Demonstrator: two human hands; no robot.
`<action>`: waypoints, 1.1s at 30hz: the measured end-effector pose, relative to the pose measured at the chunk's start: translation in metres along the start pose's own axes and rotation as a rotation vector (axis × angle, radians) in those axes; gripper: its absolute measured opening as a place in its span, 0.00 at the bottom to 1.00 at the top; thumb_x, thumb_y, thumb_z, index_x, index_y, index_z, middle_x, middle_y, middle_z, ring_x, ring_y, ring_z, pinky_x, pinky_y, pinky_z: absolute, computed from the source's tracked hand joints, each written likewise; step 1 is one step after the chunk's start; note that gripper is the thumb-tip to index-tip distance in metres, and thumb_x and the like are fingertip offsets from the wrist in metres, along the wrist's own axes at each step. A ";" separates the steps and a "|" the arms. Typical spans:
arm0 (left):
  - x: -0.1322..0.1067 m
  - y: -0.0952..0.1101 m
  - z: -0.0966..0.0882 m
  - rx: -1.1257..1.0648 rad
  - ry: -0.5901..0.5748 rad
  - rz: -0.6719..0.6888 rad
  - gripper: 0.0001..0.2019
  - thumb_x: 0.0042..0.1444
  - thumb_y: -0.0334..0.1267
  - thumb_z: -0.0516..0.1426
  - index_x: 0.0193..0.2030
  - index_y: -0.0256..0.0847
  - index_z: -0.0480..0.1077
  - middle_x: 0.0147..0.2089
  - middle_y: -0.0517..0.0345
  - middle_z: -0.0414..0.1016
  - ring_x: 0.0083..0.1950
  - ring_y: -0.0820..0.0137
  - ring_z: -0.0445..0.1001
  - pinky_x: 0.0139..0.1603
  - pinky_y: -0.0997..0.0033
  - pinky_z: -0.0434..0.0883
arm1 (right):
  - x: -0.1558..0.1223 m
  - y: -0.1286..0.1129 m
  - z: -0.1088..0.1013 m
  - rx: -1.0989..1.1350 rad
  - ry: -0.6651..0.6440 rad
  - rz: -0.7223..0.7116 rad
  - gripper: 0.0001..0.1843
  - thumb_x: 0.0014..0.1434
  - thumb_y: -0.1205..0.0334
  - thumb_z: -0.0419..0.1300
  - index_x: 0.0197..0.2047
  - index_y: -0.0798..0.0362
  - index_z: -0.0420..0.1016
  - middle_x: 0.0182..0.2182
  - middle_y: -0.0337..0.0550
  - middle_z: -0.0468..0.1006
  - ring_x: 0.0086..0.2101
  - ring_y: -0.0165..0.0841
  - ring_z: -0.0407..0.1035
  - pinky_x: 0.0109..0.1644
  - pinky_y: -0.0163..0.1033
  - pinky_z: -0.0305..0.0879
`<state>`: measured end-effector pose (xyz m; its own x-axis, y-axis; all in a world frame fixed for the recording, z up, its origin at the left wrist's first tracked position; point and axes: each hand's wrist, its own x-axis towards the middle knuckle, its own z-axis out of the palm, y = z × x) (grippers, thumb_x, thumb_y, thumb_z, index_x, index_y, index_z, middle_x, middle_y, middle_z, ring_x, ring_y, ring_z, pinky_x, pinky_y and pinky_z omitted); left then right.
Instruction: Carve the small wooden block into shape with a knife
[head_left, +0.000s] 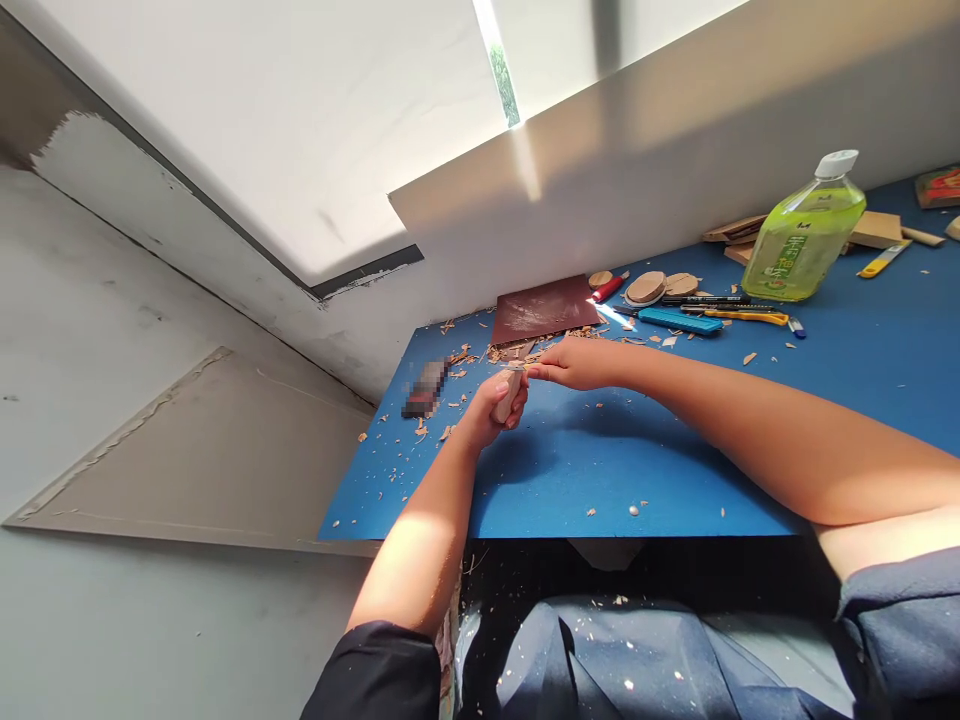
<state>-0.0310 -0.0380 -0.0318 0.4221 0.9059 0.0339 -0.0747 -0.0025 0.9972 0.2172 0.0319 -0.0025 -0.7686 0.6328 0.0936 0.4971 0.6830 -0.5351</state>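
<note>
Left grip closed around wooden block

A small woodworking corner in a plain room is shown, with scuffed walls at the left. Wood shavings are strewn over the blue bench; a wood block is held at centre, and wooden discs and a blue cutter are laid out right of centre.

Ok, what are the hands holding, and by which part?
Left hand: wooden block, by its sides. Right hand: apparently a bladed tool, held end hidden.
</note>
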 end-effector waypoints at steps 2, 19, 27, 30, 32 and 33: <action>-0.004 0.008 -0.001 -0.043 0.045 0.071 0.29 0.52 0.64 0.62 0.48 0.40 0.70 0.30 0.66 0.62 0.20 0.78 0.59 0.20 0.75 0.57 | 0.001 0.014 -0.004 0.003 0.030 0.051 0.40 0.75 0.27 0.43 0.40 0.49 0.82 0.36 0.49 0.83 0.34 0.39 0.69 0.39 0.42 0.55; -0.009 0.006 -0.003 0.096 0.086 0.176 0.31 0.51 0.63 0.65 0.51 0.42 0.70 0.31 0.66 0.64 0.23 0.76 0.62 0.24 0.72 0.61 | -0.008 -0.029 0.010 0.408 -0.021 -0.064 0.41 0.71 0.21 0.46 0.36 0.51 0.77 0.28 0.38 0.67 0.30 0.32 0.57 0.35 0.39 0.49; -0.013 0.006 0.000 0.213 0.055 0.116 0.32 0.49 0.65 0.68 0.51 0.42 0.70 0.30 0.66 0.64 0.24 0.75 0.61 0.25 0.72 0.59 | -0.007 -0.027 0.015 0.419 -0.066 -0.077 0.44 0.70 0.19 0.45 0.37 0.50 0.83 0.28 0.42 0.75 0.32 0.35 0.64 0.35 0.39 0.55; -0.012 0.005 0.000 0.201 0.069 0.116 0.30 0.50 0.64 0.67 0.47 0.41 0.71 0.30 0.65 0.65 0.23 0.76 0.61 0.24 0.72 0.59 | -0.001 -0.018 0.015 0.351 -0.049 -0.115 0.44 0.73 0.22 0.45 0.41 0.52 0.85 0.34 0.44 0.80 0.36 0.37 0.68 0.40 0.40 0.60; -0.010 0.004 -0.001 0.201 0.078 0.102 0.30 0.50 0.64 0.66 0.46 0.41 0.71 0.29 0.65 0.65 0.23 0.76 0.61 0.23 0.72 0.59 | 0.001 -0.011 0.014 0.277 -0.022 -0.094 0.43 0.74 0.24 0.45 0.42 0.53 0.84 0.37 0.46 0.81 0.37 0.37 0.69 0.42 0.40 0.61; -0.009 0.003 -0.002 0.204 0.081 0.090 0.30 0.50 0.64 0.66 0.47 0.41 0.71 0.29 0.66 0.65 0.23 0.76 0.60 0.23 0.72 0.59 | 0.002 -0.008 0.014 0.240 -0.009 -0.076 0.42 0.74 0.25 0.45 0.41 0.53 0.83 0.36 0.46 0.81 0.37 0.37 0.69 0.42 0.40 0.61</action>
<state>-0.0364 -0.0456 -0.0290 0.3480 0.9290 0.1261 0.0788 -0.1630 0.9835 0.2060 0.0228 -0.0092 -0.8042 0.5789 0.1344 0.3288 0.6217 -0.7109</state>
